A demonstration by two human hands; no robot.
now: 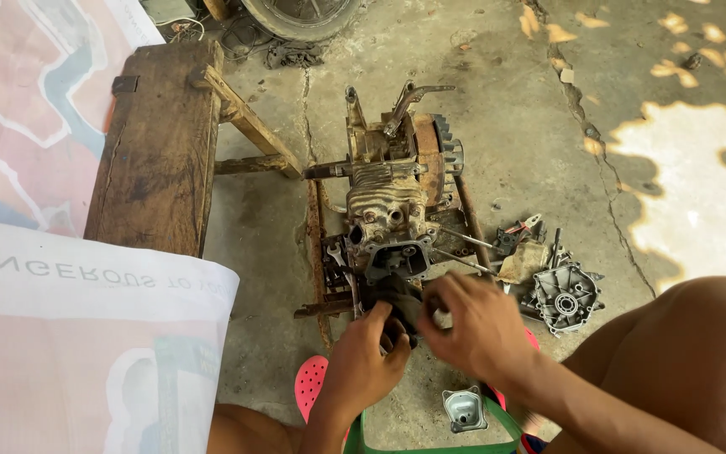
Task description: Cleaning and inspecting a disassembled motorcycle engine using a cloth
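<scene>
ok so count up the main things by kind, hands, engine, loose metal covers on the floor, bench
hands: 2, left hand and right hand, both on a dark part
engine: 1
loose covers: 2, round cover, small cover
wooden bench: 1
total: 6

The small rust-brown and dirty-tan metal engine block with ribbed fins (392, 197) stands at the centre, and at 5 o'clock of it lies a pale grey cast-metal cover plate with a round black bearing hole (566, 296). At 9 o'clock sits the dark brown, weathered wooden bench (157, 147), and beyond it the pink, white and pale blue printed plastic sheet (31, 101) (its pattern runs in wavy bands). At 7 o'clock a bright pink perforated rubber sandal (311, 382) shows on the grey cracked concrete floor (514, 126), dappled yellow-white with sun at 3 o'clock.
</scene>
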